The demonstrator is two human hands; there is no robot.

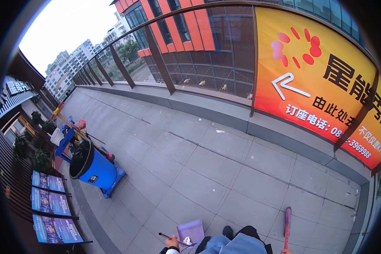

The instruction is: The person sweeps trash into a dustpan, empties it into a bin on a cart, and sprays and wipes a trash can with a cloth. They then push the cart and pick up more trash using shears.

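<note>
My left hand [172, 241], at the bottom edge of the head view, is closed round the thin dark handle of a dustpan. The purple pan [191, 231] is beside that hand, near my feet, with a crumpled white scrap [187, 240] in it. My right hand [287, 251] is mostly cut off by the lower frame edge; it grips the red stick of a broom [288, 222]. The broom's narrow, pinkish head points away from me over the paving. My dark shoe [227, 231] and blue clothing show between the hands.
A blue cleaning cart [99, 167] with a black-lined bin and tools stands ahead left. Several poster boards [51, 205] line the left wall. A glass railing with an orange-yellow banner [313, 80] bounds the right. Small white bits [219, 131] lie on the grey paving.
</note>
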